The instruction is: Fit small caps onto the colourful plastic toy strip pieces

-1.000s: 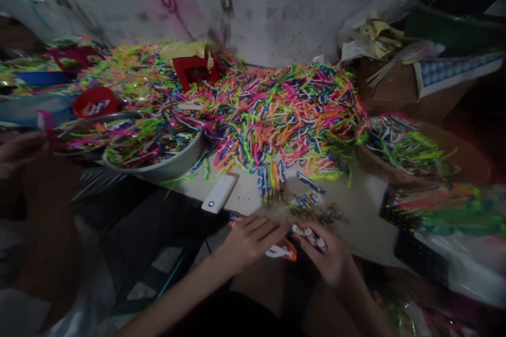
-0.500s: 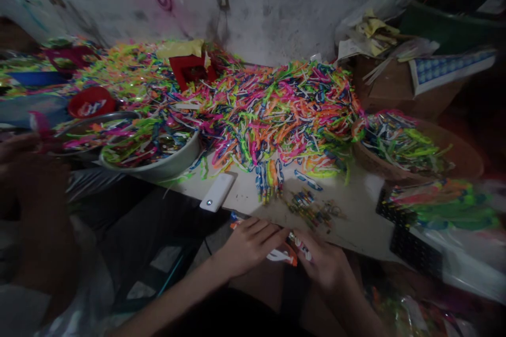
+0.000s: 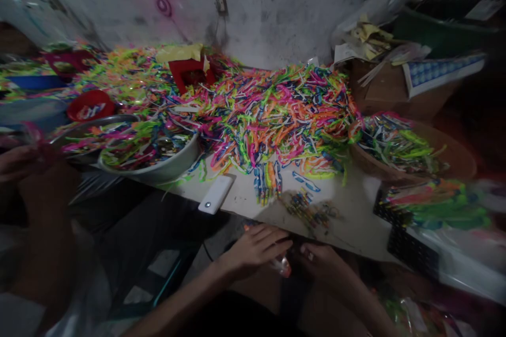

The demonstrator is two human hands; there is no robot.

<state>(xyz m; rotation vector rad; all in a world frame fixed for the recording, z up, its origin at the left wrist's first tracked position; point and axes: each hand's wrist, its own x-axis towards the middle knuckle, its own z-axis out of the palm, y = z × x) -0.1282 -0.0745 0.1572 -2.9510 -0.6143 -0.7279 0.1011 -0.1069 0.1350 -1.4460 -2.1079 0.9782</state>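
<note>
Holding an orange piece under the left hand, before the table. Curled near it with the right hand; too blurred to tell whether gripping or empty. Lying beyond on the table: 1 white device, 1 loose strip, small sticks. Heaped behind: a bright pile.

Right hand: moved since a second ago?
Yes. Against the table's near edge, the right hand has drawn back toward the person: its fingers overlapped the edge then, and sit just short of it now.
</note>
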